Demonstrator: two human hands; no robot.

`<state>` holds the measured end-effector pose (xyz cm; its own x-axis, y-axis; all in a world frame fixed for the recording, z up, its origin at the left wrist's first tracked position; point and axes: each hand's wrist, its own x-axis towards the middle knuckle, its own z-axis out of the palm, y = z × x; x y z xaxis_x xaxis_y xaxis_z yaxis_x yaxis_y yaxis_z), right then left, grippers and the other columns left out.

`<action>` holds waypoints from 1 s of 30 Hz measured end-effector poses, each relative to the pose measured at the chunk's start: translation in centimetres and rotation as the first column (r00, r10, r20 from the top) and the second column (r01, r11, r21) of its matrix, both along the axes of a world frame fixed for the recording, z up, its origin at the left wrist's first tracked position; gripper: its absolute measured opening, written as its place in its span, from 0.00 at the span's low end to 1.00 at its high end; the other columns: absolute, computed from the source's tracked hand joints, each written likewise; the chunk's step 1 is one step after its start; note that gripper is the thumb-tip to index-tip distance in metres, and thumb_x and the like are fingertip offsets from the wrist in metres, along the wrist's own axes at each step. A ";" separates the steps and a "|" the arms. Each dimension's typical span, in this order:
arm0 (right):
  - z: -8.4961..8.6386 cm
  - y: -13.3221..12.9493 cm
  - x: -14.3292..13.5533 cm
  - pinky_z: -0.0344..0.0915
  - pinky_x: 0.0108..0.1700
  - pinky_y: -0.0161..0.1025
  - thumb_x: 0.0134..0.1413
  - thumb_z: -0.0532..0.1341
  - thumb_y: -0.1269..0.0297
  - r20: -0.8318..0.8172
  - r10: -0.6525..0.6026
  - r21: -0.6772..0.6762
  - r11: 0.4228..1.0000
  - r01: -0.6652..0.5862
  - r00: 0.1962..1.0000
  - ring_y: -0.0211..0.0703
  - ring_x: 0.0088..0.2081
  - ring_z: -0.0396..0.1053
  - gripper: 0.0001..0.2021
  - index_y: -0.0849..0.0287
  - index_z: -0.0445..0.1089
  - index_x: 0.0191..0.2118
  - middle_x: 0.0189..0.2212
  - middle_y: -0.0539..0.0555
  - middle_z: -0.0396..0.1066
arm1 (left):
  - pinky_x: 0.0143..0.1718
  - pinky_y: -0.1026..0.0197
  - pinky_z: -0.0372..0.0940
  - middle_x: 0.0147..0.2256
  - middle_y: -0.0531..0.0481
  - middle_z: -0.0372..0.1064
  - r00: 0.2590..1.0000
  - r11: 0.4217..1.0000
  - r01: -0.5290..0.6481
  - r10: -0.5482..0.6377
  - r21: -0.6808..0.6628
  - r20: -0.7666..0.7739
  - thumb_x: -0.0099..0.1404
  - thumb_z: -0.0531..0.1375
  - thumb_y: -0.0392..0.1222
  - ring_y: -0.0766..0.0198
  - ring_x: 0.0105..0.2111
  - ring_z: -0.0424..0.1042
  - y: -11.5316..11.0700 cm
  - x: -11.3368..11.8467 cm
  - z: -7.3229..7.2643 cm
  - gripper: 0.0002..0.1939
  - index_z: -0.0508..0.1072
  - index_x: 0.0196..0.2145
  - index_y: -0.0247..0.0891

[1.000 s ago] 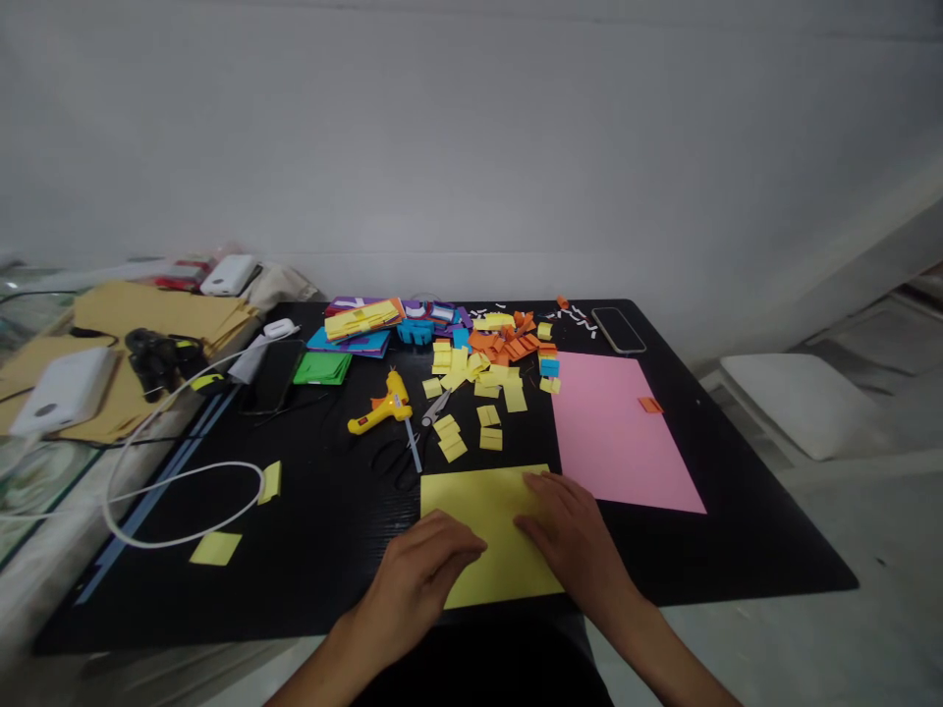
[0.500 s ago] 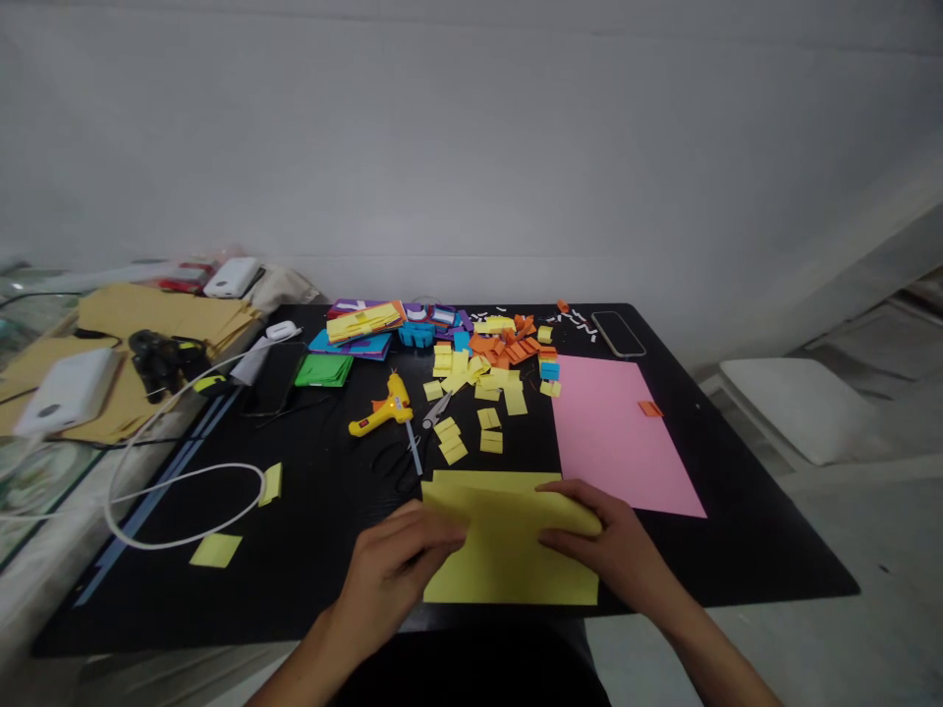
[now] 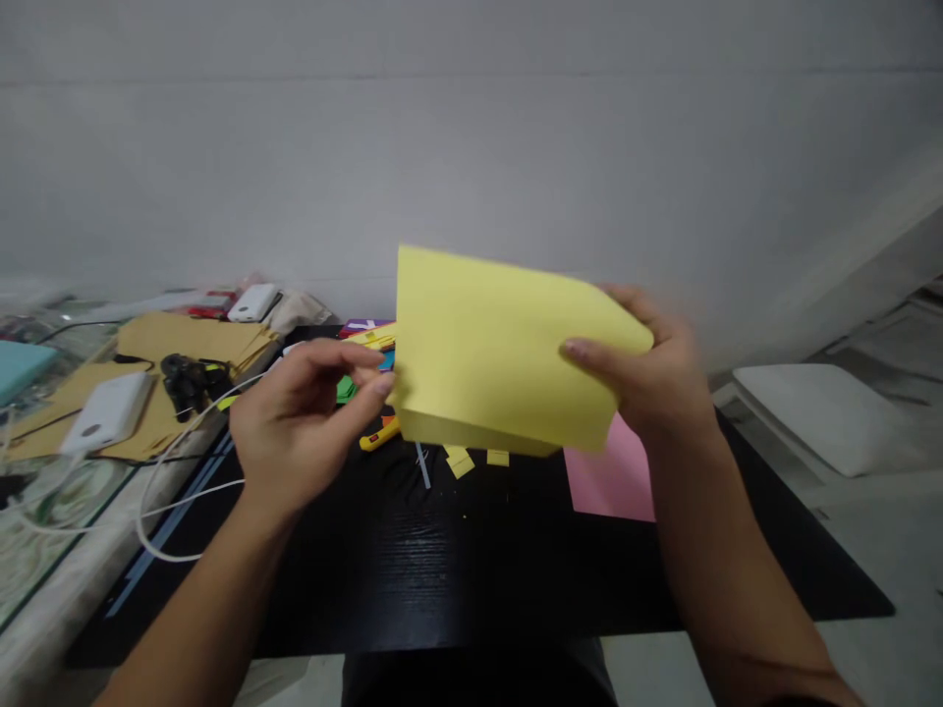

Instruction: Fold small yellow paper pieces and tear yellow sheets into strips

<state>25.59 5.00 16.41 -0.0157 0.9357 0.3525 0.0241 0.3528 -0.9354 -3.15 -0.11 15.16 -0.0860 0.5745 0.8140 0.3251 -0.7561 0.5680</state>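
Raised above the table is a yellow sheet of paper (image 3: 493, 344), bent over so that a second layer shows along its lower edge. My right hand (image 3: 648, 363) grips its right side, thumb on the near face and the other fingers behind, where the paper curves. At the left edge, my left hand (image 3: 309, 412) has its thumb and forefinger pinched together against the paper; slight blur softens the contact. Below the sheet, a pink sheet (image 3: 608, 481) lies on the black table (image 3: 442, 579), partly covered by my right forearm.
Small yellow paper pieces (image 3: 461, 462) and a yellow glue gun (image 3: 379, 435) lie behind the raised sheet, mostly hidden. To the left are a white cable (image 3: 147, 520), a white power bank (image 3: 109, 412), a black clamp-like object (image 3: 188, 383) and brown envelopes (image 3: 184, 339). A white stool (image 3: 803, 412) stands at right.
Both hands have lifted the yellow paper off the table and up towards the camera. It now blocks most of the coloured pieces at the back. The view has tilted slightly upward.
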 end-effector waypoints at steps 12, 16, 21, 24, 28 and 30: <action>-0.5 1.9 -1.0 0.78 0.48 0.55 0.50 0.74 0.63 -0.145 -0.026 0.159 0.986 0.049 0.989 0.55 0.48 0.78 0.23 0.50 0.73 0.52 0.48 0.54 0.77 | 0.30 0.61 0.72 0.31 0.54 0.81 0.951 0.930 -0.309 0.299 0.200 0.077 0.57 0.73 0.29 0.67 0.29 0.76 1.8 -0.4 0.6 0.13 0.84 0.39 0.42; -0.7 1.9 -1.1 0.78 0.49 0.55 0.50 0.75 0.61 -0.149 -0.065 0.191 0.977 0.094 0.987 0.55 0.48 0.78 0.22 0.49 0.74 0.52 0.48 0.53 0.78 | 0.36 0.56 0.73 0.34 0.52 0.80 0.967 0.955 -0.252 0.253 0.155 0.014 0.60 0.71 0.29 0.64 0.33 0.76 1.5 -0.5 0.4 0.10 0.82 0.39 0.41; -1.0 2.0 -1.5 0.79 0.48 0.54 0.49 0.76 0.59 -0.147 -0.082 0.184 0.977 0.109 0.986 0.54 0.46 0.78 0.22 0.50 0.74 0.51 0.45 0.53 0.78 | 0.35 0.54 0.71 0.31 0.53 0.76 0.984 0.970 -0.171 0.175 0.172 -0.011 0.58 0.72 0.29 0.63 0.32 0.74 0.9 0.1 0.6 0.11 0.81 0.36 0.43; -1.3 2.2 -1.4 0.78 0.49 0.57 0.49 0.75 0.56 -0.103 -0.093 0.184 0.977 0.111 0.990 0.57 0.48 0.78 0.24 0.49 0.73 0.52 0.47 0.55 0.78 | 0.36 0.53 0.72 0.32 0.54 0.76 0.984 0.976 -0.177 0.179 0.128 -0.004 0.58 0.72 0.30 0.62 0.32 0.75 0.5 0.3 0.7 0.12 0.81 0.36 0.45; -1.6 2.2 -1.3 0.78 0.49 0.60 0.51 0.74 0.53 -0.067 -0.104 0.207 0.971 0.116 0.992 0.61 0.51 0.77 0.25 0.47 0.72 0.54 0.51 0.56 0.77 | 0.36 0.53 0.73 0.32 0.54 0.77 0.984 0.977 -0.174 0.177 0.121 -0.017 0.58 0.72 0.30 0.61 0.33 0.75 0.5 0.3 0.7 0.13 0.81 0.37 0.46; -1.5 2.0 -1.3 0.78 0.49 0.60 0.51 0.74 0.53 -0.073 -0.098 0.201 0.973 0.111 0.992 0.61 0.51 0.77 0.25 0.46 0.73 0.54 0.51 0.55 0.77 | 0.35 0.53 0.74 0.32 0.54 0.78 0.982 0.972 -0.185 0.190 0.145 -0.021 0.58 0.73 0.31 0.62 0.32 0.76 0.6 0.2 0.6 0.13 0.82 0.37 0.46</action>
